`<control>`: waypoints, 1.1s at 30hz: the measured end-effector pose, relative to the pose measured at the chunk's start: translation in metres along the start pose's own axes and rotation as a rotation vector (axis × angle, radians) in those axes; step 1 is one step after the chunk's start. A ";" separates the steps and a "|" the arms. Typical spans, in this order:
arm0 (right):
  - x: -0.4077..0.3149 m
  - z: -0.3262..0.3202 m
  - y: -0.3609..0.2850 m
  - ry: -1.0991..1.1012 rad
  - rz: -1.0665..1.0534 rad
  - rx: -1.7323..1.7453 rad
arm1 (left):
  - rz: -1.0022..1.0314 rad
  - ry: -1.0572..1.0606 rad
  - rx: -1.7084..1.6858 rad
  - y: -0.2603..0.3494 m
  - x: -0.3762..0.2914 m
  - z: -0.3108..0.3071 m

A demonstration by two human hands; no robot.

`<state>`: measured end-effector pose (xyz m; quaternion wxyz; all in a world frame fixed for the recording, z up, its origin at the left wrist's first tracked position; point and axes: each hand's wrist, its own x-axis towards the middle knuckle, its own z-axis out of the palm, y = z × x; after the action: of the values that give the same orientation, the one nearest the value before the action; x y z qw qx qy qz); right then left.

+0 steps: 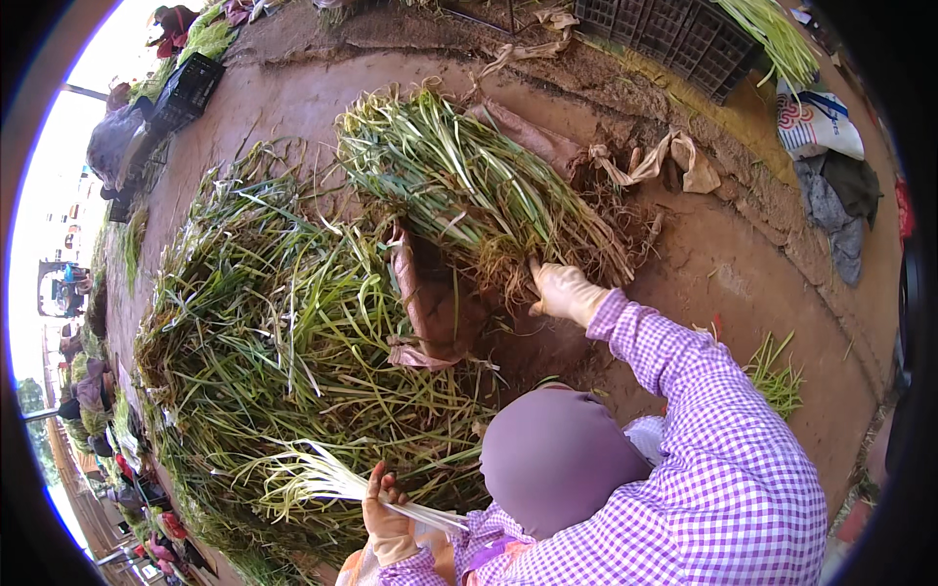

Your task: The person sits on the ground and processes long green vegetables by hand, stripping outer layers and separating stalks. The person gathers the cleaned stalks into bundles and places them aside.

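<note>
My left hand (387, 509), in a pale glove that leaves the fingers bare, grips a small bunch of white-stemmed greens (333, 476), their thin yellow-green leaves fanning left. My right hand (563, 291), also in a pale glove, reaches to the root end of a large bundle of long leafy greens (454, 172). Its fingertips touch the brown roots and are partly hidden there, so its hold is unclear. Below that bundle lies a reddish sheet or sack (418, 293). A broad heap of loose leaves and stalks (293, 329) covers the ground to the left.
A black plastic crate (670, 40) stands at the upper right, near a white printed bag (819, 124) and dark cloth (835, 205). Cloth strips (670, 161) lie beyond the bundle. Green trimmings (773, 377) lie right of my arm. Another black crate (187, 88) and people are farther left.
</note>
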<state>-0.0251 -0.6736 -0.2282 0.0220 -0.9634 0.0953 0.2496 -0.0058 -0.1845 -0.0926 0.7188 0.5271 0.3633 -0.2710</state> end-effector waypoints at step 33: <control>0.002 -0.004 0.056 0.053 0.687 0.310 | 0.005 -0.075 0.027 -0.016 -0.028 -0.046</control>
<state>-0.0322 -0.7292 -0.2259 0.0800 -0.8666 0.4500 0.2001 -0.0456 -0.1446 -0.0868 0.7255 0.5270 0.3310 -0.2938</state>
